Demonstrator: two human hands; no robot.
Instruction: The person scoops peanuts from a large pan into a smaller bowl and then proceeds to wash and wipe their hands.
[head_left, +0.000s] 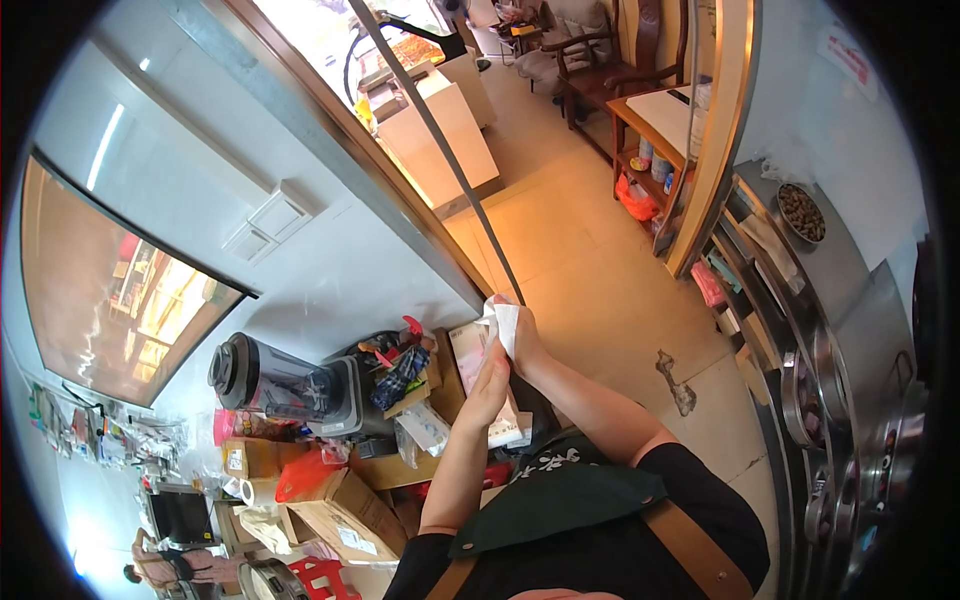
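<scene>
My two hands meet in front of my chest, around a crumpled white paper tissue (507, 328). My right hand (529, 341) is closed on the tissue, which covers part of its fingers. My left hand (487, 386) presses its outstretched fingers against the lower side of the tissue; the tips are partly hidden. Behind my left hand stands a pale printed carton (471, 349) on the cluttered table. A dark green apron (555, 502) with brown straps covers my chest.
At left, a blender (277, 379), cardboard boxes (349, 517) and a red stool (322, 577) stand close together. Ahead is a doorway with a tiled floor (570, 262), a counter (439, 135) and a wooden chair (592, 82). Metal shelves (795, 300) line the right. A person (184, 566) is at far left.
</scene>
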